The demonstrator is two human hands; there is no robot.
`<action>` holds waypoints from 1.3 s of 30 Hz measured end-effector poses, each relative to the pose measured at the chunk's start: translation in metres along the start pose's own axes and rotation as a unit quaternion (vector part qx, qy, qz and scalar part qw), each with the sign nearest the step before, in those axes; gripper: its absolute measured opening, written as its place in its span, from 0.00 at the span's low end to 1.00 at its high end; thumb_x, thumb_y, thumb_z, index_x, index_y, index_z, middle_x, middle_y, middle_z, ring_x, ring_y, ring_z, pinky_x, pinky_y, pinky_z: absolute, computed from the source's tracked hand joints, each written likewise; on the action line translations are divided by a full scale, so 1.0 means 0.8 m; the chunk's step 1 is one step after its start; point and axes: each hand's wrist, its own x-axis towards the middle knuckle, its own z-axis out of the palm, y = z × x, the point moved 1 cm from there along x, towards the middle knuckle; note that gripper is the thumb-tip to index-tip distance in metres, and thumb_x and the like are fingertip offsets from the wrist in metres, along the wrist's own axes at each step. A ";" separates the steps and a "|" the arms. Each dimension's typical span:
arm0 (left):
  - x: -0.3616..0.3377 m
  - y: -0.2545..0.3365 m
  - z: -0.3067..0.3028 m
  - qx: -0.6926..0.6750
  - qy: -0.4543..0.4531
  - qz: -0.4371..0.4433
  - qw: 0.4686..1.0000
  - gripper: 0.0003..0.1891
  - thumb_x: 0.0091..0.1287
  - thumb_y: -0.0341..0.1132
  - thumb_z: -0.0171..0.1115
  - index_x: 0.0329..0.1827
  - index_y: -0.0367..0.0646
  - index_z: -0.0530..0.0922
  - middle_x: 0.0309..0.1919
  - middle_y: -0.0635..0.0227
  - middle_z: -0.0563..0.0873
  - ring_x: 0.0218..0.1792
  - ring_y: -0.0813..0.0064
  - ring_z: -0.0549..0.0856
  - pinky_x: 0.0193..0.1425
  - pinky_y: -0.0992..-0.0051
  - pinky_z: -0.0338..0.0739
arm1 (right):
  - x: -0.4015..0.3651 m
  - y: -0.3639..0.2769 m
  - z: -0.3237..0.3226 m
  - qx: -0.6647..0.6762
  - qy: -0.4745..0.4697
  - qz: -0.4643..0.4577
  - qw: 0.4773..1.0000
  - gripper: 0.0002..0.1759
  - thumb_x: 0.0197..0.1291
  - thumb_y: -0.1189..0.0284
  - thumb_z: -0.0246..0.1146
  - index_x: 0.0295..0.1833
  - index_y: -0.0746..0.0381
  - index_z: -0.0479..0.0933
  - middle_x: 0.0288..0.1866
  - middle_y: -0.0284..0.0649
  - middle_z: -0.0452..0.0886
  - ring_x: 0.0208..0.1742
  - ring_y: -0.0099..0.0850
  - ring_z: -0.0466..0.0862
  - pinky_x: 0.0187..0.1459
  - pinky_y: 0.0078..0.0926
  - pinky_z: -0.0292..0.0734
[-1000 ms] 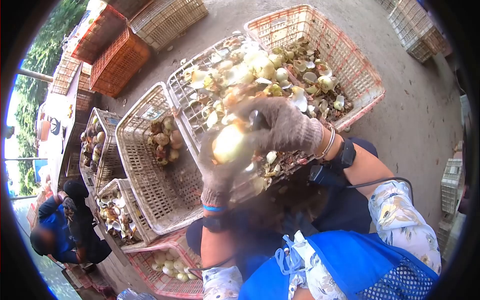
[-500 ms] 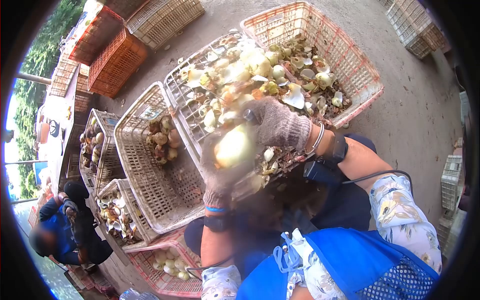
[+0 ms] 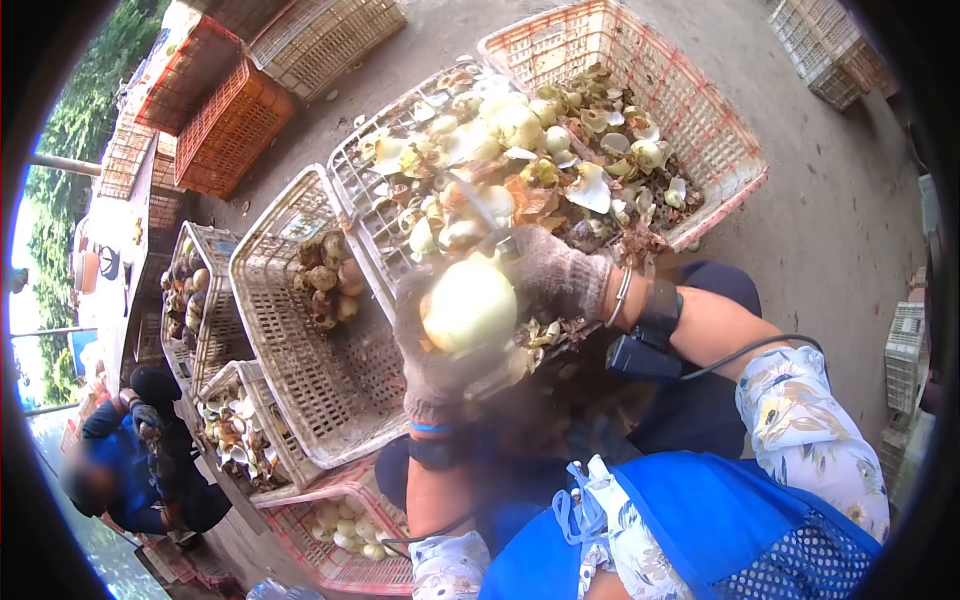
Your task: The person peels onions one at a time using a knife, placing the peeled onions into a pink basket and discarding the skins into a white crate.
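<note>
My gloved left hand (image 3: 428, 345) is wrapped round a peeled white onion (image 3: 472, 306), its pale surface facing up. My gloved right hand (image 3: 560, 275) is closed on a small knife (image 3: 477, 203), whose blade points away over the peelings; most of the handle is hidden by the glove. The right hand sits just beside the onion's top. Under and beyond both hands, onion skins and trimmings (image 3: 590, 188) lie heaped on a crate, with some peeled onions (image 3: 515, 122) on the heap.
To the left, a plastic crate (image 3: 300, 400) holds unpeeled onions (image 3: 328, 278). A pink crate (image 3: 345, 577) with peeled onions stands near my left knee. More crates (image 3: 225, 130) are stacked at the upper left. A co-worker in blue (image 3: 120, 450) sits at the far left.
The onion has turned and shifted slightly, and now shows more clearly. My right hand has moved a little down and left, and the knife blade now shows above it.
</note>
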 end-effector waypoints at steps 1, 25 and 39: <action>0.003 0.002 -0.001 -0.018 0.000 0.002 1.000 0.39 0.40 0.24 0.76 0.61 0.43 0.70 0.59 0.59 0.76 0.54 0.64 0.81 0.55 0.67 0.82 | 0.010 -0.021 -0.008 0.220 0.042 0.293 0.930 0.23 0.57 0.69 0.67 0.58 0.62 0.74 0.25 0.36 0.80 0.21 0.25 0.79 0.21 0.25 0.76; -0.001 0.012 -0.006 -0.368 0.039 -0.109 0.923 0.46 0.49 0.47 0.71 0.73 0.44 0.62 0.65 0.55 0.73 0.65 0.50 0.74 0.67 0.52 0.73 | 0.051 -0.016 -0.106 -0.256 0.083 0.259 0.927 0.31 0.55 0.55 0.70 0.56 0.66 0.73 0.46 0.54 0.80 0.48 0.51 0.81 0.52 0.42 0.77; 0.011 0.012 0.004 -0.175 0.052 -0.089 0.979 0.43 0.53 0.51 0.73 0.68 0.36 0.66 0.56 0.57 0.79 0.55 0.63 0.81 0.61 0.66 0.78 | 0.042 -0.072 -0.064 0.341 0.056 0.388 0.854 0.24 0.52 0.68 0.75 0.53 0.63 0.78 0.34 0.32 0.80 0.37 0.19 0.77 0.40 0.23 0.77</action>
